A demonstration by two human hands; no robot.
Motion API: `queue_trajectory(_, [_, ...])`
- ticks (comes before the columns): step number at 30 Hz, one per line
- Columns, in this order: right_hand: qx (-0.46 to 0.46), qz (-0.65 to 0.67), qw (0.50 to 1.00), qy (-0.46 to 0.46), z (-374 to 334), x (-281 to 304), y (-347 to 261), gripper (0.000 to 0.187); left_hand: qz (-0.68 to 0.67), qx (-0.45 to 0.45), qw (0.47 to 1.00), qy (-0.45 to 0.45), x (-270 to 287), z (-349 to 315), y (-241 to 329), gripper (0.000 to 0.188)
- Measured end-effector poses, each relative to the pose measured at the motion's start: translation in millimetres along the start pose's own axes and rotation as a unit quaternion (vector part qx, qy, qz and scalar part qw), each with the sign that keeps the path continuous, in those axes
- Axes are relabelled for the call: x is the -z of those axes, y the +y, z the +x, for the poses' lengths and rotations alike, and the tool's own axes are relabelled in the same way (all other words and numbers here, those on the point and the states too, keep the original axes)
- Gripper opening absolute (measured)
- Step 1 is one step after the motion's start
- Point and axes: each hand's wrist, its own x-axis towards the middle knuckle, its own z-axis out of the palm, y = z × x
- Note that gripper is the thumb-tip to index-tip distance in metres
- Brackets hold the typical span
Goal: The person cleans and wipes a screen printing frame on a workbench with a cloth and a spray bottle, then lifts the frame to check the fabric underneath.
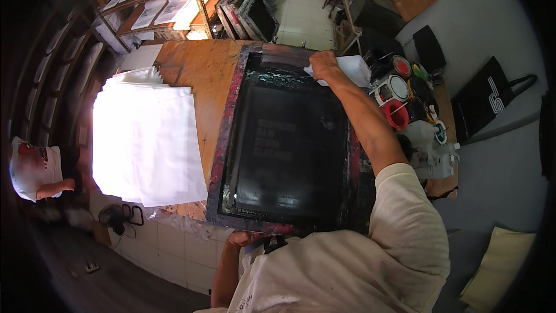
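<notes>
A dark printing screen [289,145] in a paint-stained frame lies on the wooden table in front of me, with faint lettering on its mesh. At its far right corner my right hand [325,66] is closed over a crumpled white piece [354,69], which shows on both sides of the fist; whether it is cloth or paper I cannot tell. Left of that fist, a brown wooden bar [285,55] like a squeegee lies across the screen's far end. My left hand [244,237] is closed at the near frame edge, its fingers partly hidden.
Left of the screen, a thick stack of white sheets [147,142] covers part of the wooden table [200,66]. Paint tubs [396,88] and plastic bottles [437,159] crowd the right side. Shelves [147,0] and leaning frames [249,11] stand behind. Another person [37,168] is at the far left.
</notes>
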Motion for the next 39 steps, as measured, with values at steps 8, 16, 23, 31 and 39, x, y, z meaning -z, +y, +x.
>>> queue_trajectory(8, [-0.074, 0.028, 0.997, 0.004, -56.6, -26.0, 74.3, 0.044, 0.024, 0.023, 0.999, -0.003, -13.9, 2.4, 15.5, 0.055])
queue_trajectory(16, [-0.202, 0.333, 0.91, 0.144, -148.2, -6.7, 141.1, 0.083, 0.078, 0.008, 0.997, 0.02, -34.9, 16.7, 21.8, 0.059])
queue_trajectory(23, [-0.431, 0.404, 0.691, 0.417, -333.9, 22.5, 231.6, 0.074, 0.117, -0.026, 0.991, 0.064, -39.6, 13.8, 15.2, 0.048])
queue_trajectory(31, [-0.374, 0.352, 0.599, 0.614, -418.8, 23.0, 230.5, 0.046, 0.029, 0.074, 0.995, 0.053, 22.7, -2.4, 10.9, 0.053])
queue_trajectory(39, [-0.163, 0.337, 0.921, 0.105, -305.6, 40.8, 77.3, 0.076, 0.055, 0.05, 0.996, 0.054, -38.0, 0.4, 31.5, 0.066])
